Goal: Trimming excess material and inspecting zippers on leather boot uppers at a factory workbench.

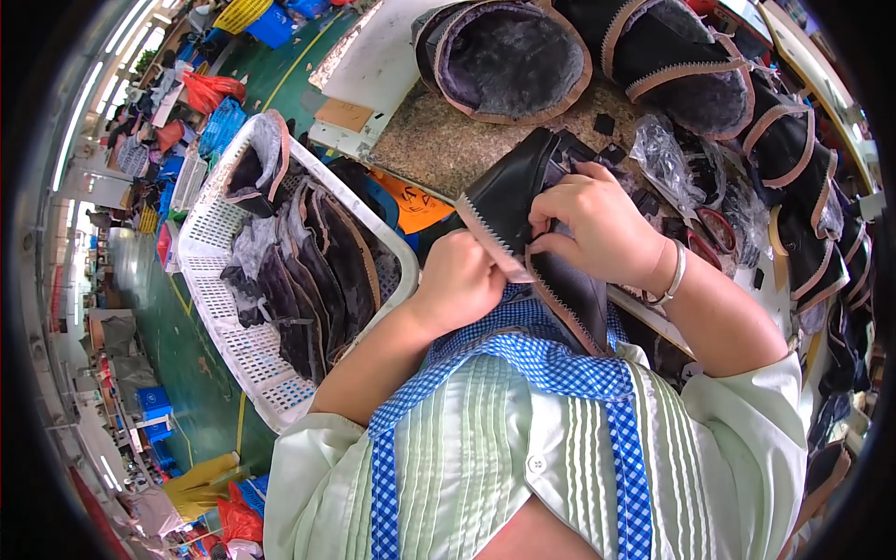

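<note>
A black boot upper [509, 191] with a tan zigzag-cut edge and grey fuzzy lining is held up close to my body, over my blue checked apron. My left hand [460, 280] is closed on its tan lower edge. Above and to the right, my right hand [593, 224] pinches the upper at its opening, fingers bent into the lining. Part of the upper hangs down toward my lap. What lies between my right fingertips, beyond the upper itself, is hidden.
To my left, a white plastic basket [247, 353] holds several fur-lined uppers. More black uppers [509, 61] lie along the far and right sides of the worktable [434, 131]. Crumpled clear plastic [665, 159] and red-handled scissors [717, 229] lie right of my right hand.
</note>
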Motion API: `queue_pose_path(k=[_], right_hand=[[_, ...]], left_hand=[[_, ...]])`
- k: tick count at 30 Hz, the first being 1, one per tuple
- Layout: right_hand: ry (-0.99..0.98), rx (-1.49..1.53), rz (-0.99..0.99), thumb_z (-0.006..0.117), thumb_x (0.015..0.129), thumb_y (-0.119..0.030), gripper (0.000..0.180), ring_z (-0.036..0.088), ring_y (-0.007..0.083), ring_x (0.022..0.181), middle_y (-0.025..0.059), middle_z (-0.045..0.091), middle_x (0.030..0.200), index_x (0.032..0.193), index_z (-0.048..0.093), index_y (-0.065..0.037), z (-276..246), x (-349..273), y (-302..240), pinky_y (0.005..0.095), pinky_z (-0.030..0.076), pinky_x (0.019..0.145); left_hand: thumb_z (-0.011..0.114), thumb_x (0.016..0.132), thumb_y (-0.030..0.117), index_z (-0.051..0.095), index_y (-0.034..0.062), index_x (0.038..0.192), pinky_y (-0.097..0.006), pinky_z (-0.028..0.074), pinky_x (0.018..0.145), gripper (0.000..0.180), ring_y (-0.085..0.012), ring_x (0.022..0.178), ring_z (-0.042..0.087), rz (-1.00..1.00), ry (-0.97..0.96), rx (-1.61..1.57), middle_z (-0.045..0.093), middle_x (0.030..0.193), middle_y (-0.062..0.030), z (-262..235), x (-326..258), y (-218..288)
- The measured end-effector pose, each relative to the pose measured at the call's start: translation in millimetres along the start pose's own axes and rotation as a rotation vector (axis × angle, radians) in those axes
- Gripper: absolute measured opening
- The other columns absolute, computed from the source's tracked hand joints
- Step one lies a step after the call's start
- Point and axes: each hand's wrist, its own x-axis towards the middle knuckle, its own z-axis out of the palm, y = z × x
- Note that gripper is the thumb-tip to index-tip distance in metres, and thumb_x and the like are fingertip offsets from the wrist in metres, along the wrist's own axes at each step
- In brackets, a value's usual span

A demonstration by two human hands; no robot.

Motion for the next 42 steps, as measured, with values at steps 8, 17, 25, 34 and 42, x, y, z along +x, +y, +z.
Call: queue_pose_path(k=[8,17,25,34,42], right_hand=[[-0.006,-0.045,0.312,0.074,0.071,-0.020,0.016,0.065,0.0301,0.076,0.0109,0.066,0.073,0.074,0.067,-0.006,-10.6,9.9,20.3,0.0395,0.049,0.074],[0.261,-0.322,-0.064,0.065,0.076,-0.005,0.013,0.060,0.0278,0.079,0.0086,0.059,0.085,0.087,0.057,-0.004,3.6,-4.3,1.0,0.0396,0.044,0.083],[0.155,0.139,0.057,0.067,0.079,-0.012,0.013,0.060,0.0262,0.078,0.0043,0.060,0.078,0.087,0.056,-0.009,-3.5,-14.5,10.3,0.0365,0.041,0.076],[0.238,0.221,0.351,0.071,0.076,-0.012,0.015,0.062,0.0188,0.068,0.0090,0.066,0.076,0.087,0.067,-0.003,-3.3,-0.1,66.5,0.0309,0.049,0.065],[0.126,0.705,0.316,0.065,0.089,-0.008,0.027,0.061,0.0090,0.091,0.0086,0.068,0.102,0.112,0.059,0.004,-3.5,12.9,90.5,0.0234,0.049,0.080]], left_hand=[[0.060,0.072,0.004,0.061,0.0004,0.076,-0.050,0.049,0.065,0.006,-0.0417,0.070,0.061,-0.036,-0.065,0.120,0.062,0.071,-0.0214,18.0,8.2,4.4],[0.057,0.077,0.007,0.062,0.0010,0.081,-0.051,0.048,0.068,0.009,-0.0434,0.075,0.060,-0.170,-0.044,-0.116,0.063,0.077,-0.0215,14.1,3.3,-4.8],[0.058,0.077,-0.004,0.070,0.0046,0.096,-0.037,0.052,0.076,0.025,-0.0337,0.087,0.067,-0.172,-0.264,-0.187,0.069,0.090,-0.0166,-2.2,7.0,7.6],[0.060,0.079,0.006,0.066,0.0012,0.089,-0.047,0.049,0.064,0.012,-0.0408,0.072,0.062,0.009,-0.187,-0.212,0.064,0.076,-0.0211,5.3,6.1,9.0],[0.061,0.082,0.002,0.070,0.0052,0.104,-0.037,0.051,0.078,0.024,-0.0330,0.088,0.067,0.043,-0.258,-0.402,0.069,0.095,-0.0165,-2.6,-9.7,9.9]])
